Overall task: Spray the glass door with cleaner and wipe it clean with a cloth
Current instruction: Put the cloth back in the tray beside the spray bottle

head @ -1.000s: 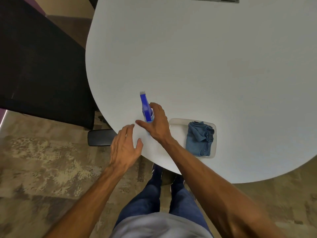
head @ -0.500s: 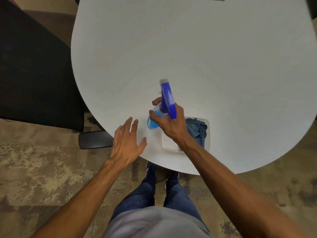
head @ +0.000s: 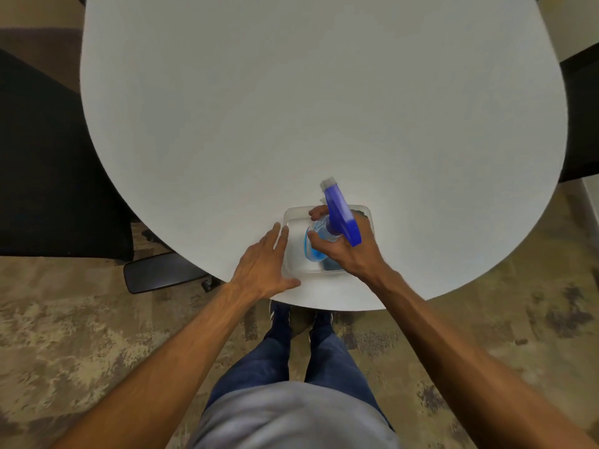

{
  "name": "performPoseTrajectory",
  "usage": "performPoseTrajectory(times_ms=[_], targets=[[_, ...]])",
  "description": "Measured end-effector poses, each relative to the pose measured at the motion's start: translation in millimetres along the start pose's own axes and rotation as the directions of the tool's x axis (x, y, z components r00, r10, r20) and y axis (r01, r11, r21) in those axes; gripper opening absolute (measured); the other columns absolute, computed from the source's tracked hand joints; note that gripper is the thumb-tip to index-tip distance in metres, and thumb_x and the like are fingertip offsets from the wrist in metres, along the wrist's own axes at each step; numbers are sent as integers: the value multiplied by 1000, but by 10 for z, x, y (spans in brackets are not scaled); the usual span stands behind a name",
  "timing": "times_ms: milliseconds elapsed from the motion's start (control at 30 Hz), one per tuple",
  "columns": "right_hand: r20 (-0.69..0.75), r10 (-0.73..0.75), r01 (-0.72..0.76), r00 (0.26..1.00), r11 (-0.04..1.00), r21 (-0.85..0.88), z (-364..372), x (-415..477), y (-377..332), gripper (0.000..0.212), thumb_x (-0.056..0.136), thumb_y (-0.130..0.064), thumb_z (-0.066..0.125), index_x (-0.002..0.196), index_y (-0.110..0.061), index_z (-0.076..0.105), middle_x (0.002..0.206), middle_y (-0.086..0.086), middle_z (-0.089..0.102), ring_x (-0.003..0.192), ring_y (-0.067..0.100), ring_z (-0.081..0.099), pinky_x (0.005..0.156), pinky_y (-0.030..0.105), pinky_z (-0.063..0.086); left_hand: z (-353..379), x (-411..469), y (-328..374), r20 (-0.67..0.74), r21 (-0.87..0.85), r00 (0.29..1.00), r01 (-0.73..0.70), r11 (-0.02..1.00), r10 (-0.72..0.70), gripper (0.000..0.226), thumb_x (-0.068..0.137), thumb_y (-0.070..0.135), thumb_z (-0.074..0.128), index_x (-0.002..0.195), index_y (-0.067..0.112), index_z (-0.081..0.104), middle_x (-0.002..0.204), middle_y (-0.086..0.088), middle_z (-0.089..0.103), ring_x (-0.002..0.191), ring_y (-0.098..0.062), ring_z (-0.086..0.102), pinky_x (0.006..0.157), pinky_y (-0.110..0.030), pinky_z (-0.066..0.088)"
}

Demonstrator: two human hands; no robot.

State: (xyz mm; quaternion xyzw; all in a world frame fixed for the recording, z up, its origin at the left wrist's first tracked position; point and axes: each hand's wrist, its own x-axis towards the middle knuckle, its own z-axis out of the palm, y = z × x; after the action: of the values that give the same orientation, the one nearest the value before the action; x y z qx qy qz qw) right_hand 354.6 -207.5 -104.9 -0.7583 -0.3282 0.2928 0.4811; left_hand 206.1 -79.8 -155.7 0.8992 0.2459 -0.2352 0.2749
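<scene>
My right hand [head: 346, 251] grips a clear spray bottle [head: 319, 244] of blue cleaner by its neck; the bottle's purple-blue trigger head [head: 340, 215] points away from me. The bottle is lifted above a shallow white tray [head: 293, 251] near the front edge of the round white table [head: 291, 108]. My right hand and the bottle hide the blue cloth in the tray. My left hand [head: 264, 267] lies flat with spread fingers on the table, touching the tray's left rim. No glass door is in view.
A black office chair [head: 48, 173] with an armrest [head: 158, 272] stands at the table's left. A dark chair edge [head: 580, 118] shows at the far right. Patterned carpet [head: 64, 335] surrounds my legs and shoes under the table's edge.
My right hand picked the spray bottle up from the table and carried it right, over the tray. My left hand slid right to the tray's edge. The cloth became covered.
</scene>
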Motion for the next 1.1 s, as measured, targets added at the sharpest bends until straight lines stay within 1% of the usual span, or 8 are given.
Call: performPoseTrajectory(times_ms=[67, 233, 500, 733, 900, 933, 1033, 1100], targets=[[17, 13, -12, 1000, 1000, -5, 65, -2, 114, 40, 81, -39, 75, 115, -22, 62, 103, -11, 67, 90, 9, 67, 85, 10, 53, 46, 32, -3, 11, 31, 1000, -4, 1000, 4, 120, 85, 61, 71, 163, 19, -10, 173, -5, -7, 158, -28, 16, 127, -46, 24], [74, -9, 14, 997, 998, -57, 213, 47, 288, 44, 85, -28, 73, 118, -1, 64, 104, 18, 72, 86, 21, 64, 81, 6, 51, 107, 76, -6, -29, 62, 1000, -11, 998, 13, 107, 94, 50, 66, 163, 15, -7, 173, -7, -2, 156, -28, 23, 126, -45, 28], [115, 16, -5, 993, 995, -99, 256, 66, 333, 47, 86, -29, 74, 124, -4, 64, 109, -1, 67, 89, 17, 65, 83, 2, 48, 119, 70, -30, -35, 94, 999, -27, 995, 31, 99, 98, 53, 59, 163, 14, -5, 173, -8, -1, 156, -28, 25, 126, -44, 28], [114, 50, -36, 992, 992, -121, 279, 88, 372, 57, 89, -15, 80, 138, -3, 54, 123, 19, 67, 101, 24, 64, 82, -2, 47, 141, 74, -76, -51, 101, 996, -69, 993, 74, 99, 98, 52, 57, 163, 11, -5, 173, -10, 0, 152, -29, 32, 120, -43, 35], [57, 117, -110, 991, 987, -118, 316, 32, 353, 57, 88, -10, 80, 136, -2, 50, 112, -4, 58, 92, 6, 62, 81, -1, 47, 175, 80, -81, -54, 79, 996, -67, 995, 72, 98, 99, 55, 55, 163, 13, -6, 173, -9, -1, 153, -29, 31, 120, -44, 34], [51, 124, -117, 991, 986, -119, 323, 22, 350, 60, 88, -12, 80, 138, -2, 49, 116, -3, 58, 95, 7, 62, 85, 1, 49, 186, 85, -84, -51, 82, 996, -66, 994, 71, 99, 98, 55, 55, 163, 14, -7, 173, -8, -1, 153, -29, 30, 121, -45, 34], [48, 148, -140, 988, 980, -144, 310, -27, 297, 81, 85, -32, 80, 151, -10, 38, 144, 9, 55, 124, 24, 59, 103, 35, 54, 186, 94, -79, -42, 75, 998, -51, 996, 54, 100, 98, 57, 56, 163, 16, -9, 173, -6, -1, 155, -28, 26, 123, -44, 31], [47, 159, -149, 986, 974, -169, 273, -72, 279, 90, 78, -39, 71, 155, -14, 33, 154, 10, 47, 136, 29, 52, 108, 46, 52, 169, 84, -71, -32, 87, 998, -46, 995, 49, 101, 97, 57, 56, 162, 17, -10, 173, -6, -3, 156, -28, 23, 124, -44, 28]])
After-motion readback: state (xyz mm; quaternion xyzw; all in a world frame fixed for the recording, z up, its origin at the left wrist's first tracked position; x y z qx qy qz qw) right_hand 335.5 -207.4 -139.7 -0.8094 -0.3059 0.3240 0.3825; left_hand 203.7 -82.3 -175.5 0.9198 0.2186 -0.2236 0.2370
